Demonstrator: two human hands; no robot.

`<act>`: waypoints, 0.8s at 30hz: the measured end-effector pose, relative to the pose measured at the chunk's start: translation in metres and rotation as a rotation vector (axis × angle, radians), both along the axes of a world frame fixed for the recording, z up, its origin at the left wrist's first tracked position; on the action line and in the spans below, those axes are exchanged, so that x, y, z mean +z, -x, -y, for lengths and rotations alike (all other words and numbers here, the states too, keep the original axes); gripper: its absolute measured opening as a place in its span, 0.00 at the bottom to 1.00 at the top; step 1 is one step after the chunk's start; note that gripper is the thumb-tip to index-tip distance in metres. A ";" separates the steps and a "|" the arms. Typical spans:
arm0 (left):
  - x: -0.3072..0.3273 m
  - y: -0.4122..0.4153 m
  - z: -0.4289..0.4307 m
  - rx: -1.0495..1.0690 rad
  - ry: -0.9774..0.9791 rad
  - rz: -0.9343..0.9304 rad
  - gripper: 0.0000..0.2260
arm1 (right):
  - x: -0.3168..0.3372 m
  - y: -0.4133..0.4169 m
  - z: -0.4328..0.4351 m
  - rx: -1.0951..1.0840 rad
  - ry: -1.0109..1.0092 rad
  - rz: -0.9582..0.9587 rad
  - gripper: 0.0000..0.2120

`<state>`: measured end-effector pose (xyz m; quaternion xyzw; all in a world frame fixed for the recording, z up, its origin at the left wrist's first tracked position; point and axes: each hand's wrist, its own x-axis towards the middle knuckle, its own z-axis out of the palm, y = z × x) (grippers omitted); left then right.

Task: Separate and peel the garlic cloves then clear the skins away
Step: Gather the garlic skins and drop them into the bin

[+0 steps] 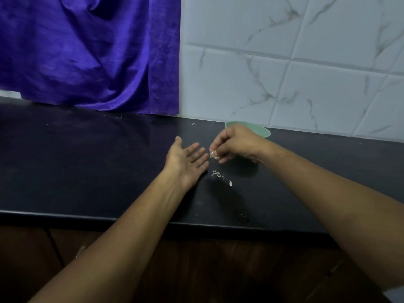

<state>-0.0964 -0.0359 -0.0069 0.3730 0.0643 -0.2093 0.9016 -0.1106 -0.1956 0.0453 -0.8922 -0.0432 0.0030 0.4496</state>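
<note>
I saw the right hand (236,143) pinching a wad of garlic skin (213,154) just off the tips of the left hand (185,159), which lay palm up, fingers straight and nearly together. More skin scraps (217,173) (small, pale) lay on the counter (87,160) below the pinching fingers.

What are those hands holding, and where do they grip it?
The right hand pinches pale papery garlic skins between its fingertips; the left hand holds nothing.
</note>
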 end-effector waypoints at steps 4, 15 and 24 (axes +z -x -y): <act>0.003 0.001 -0.006 -0.013 0.170 -0.084 0.30 | 0.016 -0.007 -0.026 0.086 -0.078 -0.059 0.07; 0.004 0.001 -0.015 0.022 0.268 -0.122 0.26 | 0.028 -0.017 -0.066 0.163 0.355 0.028 0.06; 0.004 0.000 -0.017 0.017 0.338 -0.146 0.26 | 0.031 -0.015 -0.071 0.182 0.451 0.050 0.09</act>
